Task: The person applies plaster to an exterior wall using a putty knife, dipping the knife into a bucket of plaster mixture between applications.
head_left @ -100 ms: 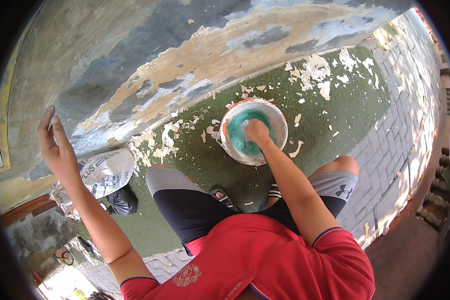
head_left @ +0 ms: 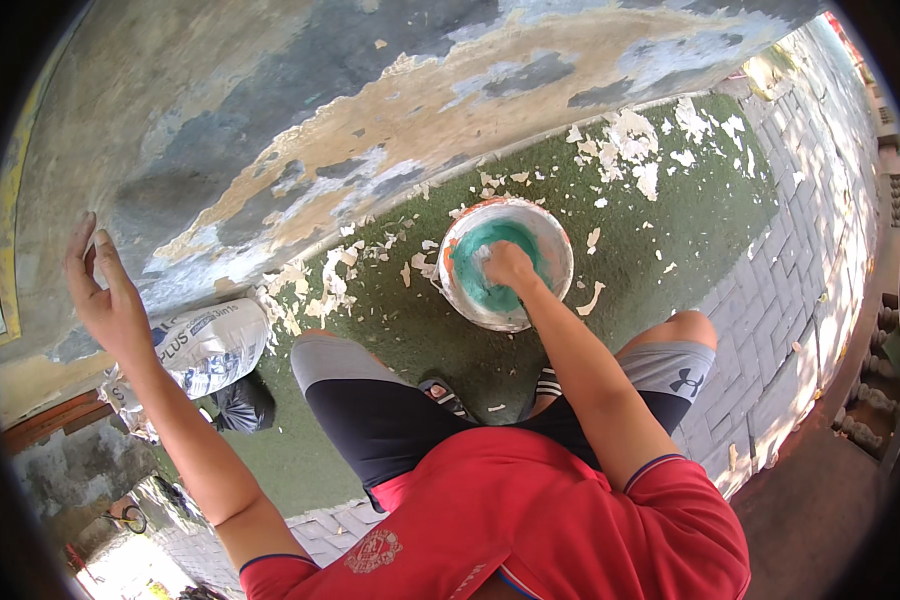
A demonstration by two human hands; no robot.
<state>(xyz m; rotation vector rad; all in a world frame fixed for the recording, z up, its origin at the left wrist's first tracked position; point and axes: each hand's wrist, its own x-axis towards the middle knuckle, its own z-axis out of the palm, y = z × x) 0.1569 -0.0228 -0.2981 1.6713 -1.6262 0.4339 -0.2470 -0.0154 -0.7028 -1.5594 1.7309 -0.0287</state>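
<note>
A round bucket (head_left: 562,290) stands between my feet, its pale rim smeared with orange and white. Inside, its wall and bottom look teal, with a whitish patch near my fingers. My right hand (head_left: 511,264) reaches down into it, fingers curled and pointing left. Whatever they close on, if anything, is too blurred to make out. Off to the left, my left hand (head_left: 107,295) is raised in the air with its fingers apart, holding nothing. Just beside that wrist lies a white printed sack (head_left: 220,340).
Ahead rises a wall (head_left: 370,130) with peeling paint. Paint flakes (head_left: 630,140) litter the green mat (head_left: 670,220) along its foot. A black plastic bag (head_left: 245,402) sits by the sack. Grey paving (head_left: 770,290) runs along the right, with a balustrade (head_left: 875,400) beyond.
My right hand has shifted slightly left inside the bucket. My raised left hand has drifted a little to the left. The bucket stays in place.
</note>
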